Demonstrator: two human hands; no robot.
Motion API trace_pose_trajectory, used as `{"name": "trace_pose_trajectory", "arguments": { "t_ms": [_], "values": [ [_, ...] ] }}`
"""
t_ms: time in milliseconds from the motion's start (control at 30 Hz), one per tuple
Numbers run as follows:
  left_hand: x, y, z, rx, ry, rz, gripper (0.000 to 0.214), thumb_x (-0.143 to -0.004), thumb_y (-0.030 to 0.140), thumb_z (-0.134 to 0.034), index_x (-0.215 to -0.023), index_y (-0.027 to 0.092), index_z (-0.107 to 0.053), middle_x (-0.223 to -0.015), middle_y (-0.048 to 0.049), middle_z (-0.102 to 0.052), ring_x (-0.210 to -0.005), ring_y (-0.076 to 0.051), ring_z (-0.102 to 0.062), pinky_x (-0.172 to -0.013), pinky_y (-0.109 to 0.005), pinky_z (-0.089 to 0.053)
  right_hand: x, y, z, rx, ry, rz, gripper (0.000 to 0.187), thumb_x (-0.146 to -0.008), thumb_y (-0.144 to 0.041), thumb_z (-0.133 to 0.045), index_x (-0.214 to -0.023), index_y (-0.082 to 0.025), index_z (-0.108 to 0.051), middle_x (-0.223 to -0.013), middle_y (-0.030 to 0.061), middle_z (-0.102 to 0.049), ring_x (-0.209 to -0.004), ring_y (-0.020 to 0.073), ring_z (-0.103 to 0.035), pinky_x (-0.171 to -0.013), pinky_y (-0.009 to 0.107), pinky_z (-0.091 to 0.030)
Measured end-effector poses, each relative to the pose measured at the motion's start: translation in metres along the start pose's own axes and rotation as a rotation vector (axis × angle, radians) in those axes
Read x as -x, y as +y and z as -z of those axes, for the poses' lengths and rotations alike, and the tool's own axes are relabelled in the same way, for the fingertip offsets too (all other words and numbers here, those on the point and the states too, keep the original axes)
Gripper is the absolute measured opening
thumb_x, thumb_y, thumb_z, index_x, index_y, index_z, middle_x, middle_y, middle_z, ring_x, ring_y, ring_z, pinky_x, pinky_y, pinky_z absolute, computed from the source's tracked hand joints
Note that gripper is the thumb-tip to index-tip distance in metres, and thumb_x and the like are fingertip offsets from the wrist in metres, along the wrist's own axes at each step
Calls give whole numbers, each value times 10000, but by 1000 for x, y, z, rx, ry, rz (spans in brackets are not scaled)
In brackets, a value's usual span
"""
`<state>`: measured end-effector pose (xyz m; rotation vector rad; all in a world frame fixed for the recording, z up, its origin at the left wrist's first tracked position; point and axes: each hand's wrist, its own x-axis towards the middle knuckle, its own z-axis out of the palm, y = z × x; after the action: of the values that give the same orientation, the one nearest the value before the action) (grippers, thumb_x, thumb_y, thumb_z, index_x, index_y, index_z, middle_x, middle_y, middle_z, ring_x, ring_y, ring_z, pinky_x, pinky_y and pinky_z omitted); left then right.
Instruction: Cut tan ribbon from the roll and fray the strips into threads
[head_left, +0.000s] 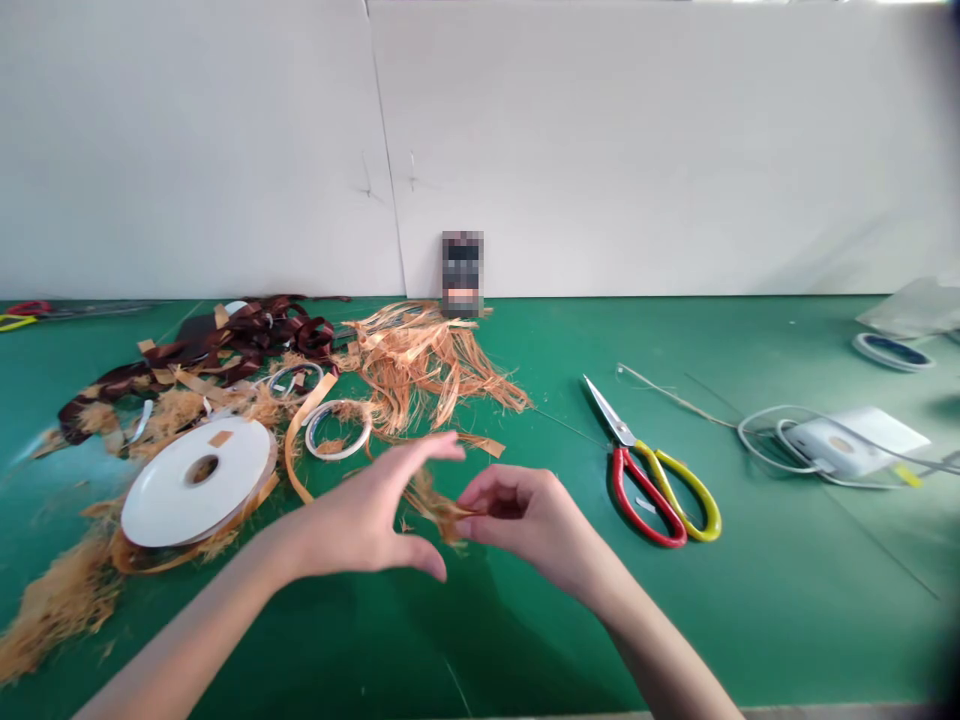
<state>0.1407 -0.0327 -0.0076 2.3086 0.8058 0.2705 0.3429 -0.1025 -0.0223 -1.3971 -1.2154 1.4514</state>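
My right hand [517,520] pinches a small bunch of tan raffia-like fibres [436,510] between thumb and fingers. The loose ends of the bunch point left, toward my other hand. With thumb and fingers spread wide, my left hand [367,510] is beside the fibres and grips nothing. Behind both hands lies a heap of tan fibre strands [420,355] on the green table. Scissors [645,480] with one red and one yellow handle rest to the right of my right hand, blades slightly apart.
Left of my hands are a white ribbon spool [199,480], a tape roll [337,430], dark brown ribbon [262,335] and frizzy fibre scraps [67,600]. A white device with a cable [855,440] lies at the right. A pixelated dark object [463,272] leans against the white wall [637,150].
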Motion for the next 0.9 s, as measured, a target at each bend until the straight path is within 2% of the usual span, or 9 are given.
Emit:
{"name": "trace_pose_trajectory", "arguments": {
  "t_ms": [100, 133, 200, 333, 433, 533, 633, 733, 900],
  "values": [
    [-1, 10, -9, 289, -180, 107, 361, -868, 400, -547, -1209, 281, -543, -971, -21, -709, -824, -170, -684, -702, -264, -541, 2, -16, -1, -96, -1, 48, 227, -631, -333, -778, -732, -171, -657, -682, -3, -665, -617, 128, -614, -600, 255, -483],
    [1, 7, -4, 325, -177, 154, 248, -909, 362, -472, -1097, 267, -603, -843, 4, -705, -683, -139, -666, -619, -236, -522, 2, -19, 3, -100, 26, 58, 236, -628, -345, -781, -725, -170, -655, -678, -1, -667, -612, 127, -612, -592, 254, -480],
    [7, -5, 10, 279, -65, 214, 251, -928, 340, -413, -940, 251, -648, -720, 23, -672, -567, -120, -613, -530, -214, -471, 0, -20, 15, -79, 101, 56, 251, -610, -357, -790, -708, -172, -652, -666, 3, -670, -604, 130, -612, -580, 255, -477],
    [20, -37, 26, -8, 215, 248, 264, -918, 358, -434, -829, 255, -659, -709, 24, -674, -670, -149, -637, -636, -234, -480, -14, -1, 40, 6, 183, -11, 236, -597, -349, -777, -702, -184, -644, -707, 31, -709, -674, 176, -655, -645, 303, -511],
    [22, -54, 9, -219, 263, 246, 257, -921, 359, -439, -847, 246, -657, -796, 4, -700, -721, -177, -646, -662, -273, -493, -27, 22, 46, 222, 189, -75, 149, -622, -282, -732, -668, -182, -631, -622, 16, -676, -619, 174, -632, -615, 303, -497],
    [15, -59, -19, -450, 353, 139, 239, -906, 366, -486, -942, 199, -653, -963, -72, -698, -925, -263, -632, -801, -406, -496, -33, 37, 42, 551, 288, -85, 131, -657, -238, -702, -766, -189, -649, -705, 23, -669, -686, 197, -618, -662, 330, -490],
    [1, -52, -41, -522, 354, 34, 285, -918, 358, -479, -1066, 158, -618, -1104, -111, -670, -1059, -272, -594, -906, -455, -468, -36, 44, 37, 764, 398, 34, 336, -653, -238, -748, -968, -181, -646, -1001, 95, -644, -929, 264, -585, -822, 397, -472],
    [-16, -41, -55, -519, 300, -48, 401, -922, 410, -458, -1206, 144, -555, -1274, -122, -603, -1210, -260, -520, -1001, -449, -424, -42, 49, 35, 840, 396, 161, 418, -688, -220, -747, -1083, -170, -617, -1122, 123, -591, -1045, 287, -522, -928, 425, -419],
    [-37, -29, -82, -519, 227, -105, 623, -895, 528, -434, -1334, 85, -454, -1413, -176, -471, -1323, -292, -416, -1074, -479, -355, -49, 52, 35, 897, 295, 207, 97, -782, -163, -646, -878, -172, -646, -933, 84, -614, -903, 240, -531, -837, 355, -436]
  ]
}}
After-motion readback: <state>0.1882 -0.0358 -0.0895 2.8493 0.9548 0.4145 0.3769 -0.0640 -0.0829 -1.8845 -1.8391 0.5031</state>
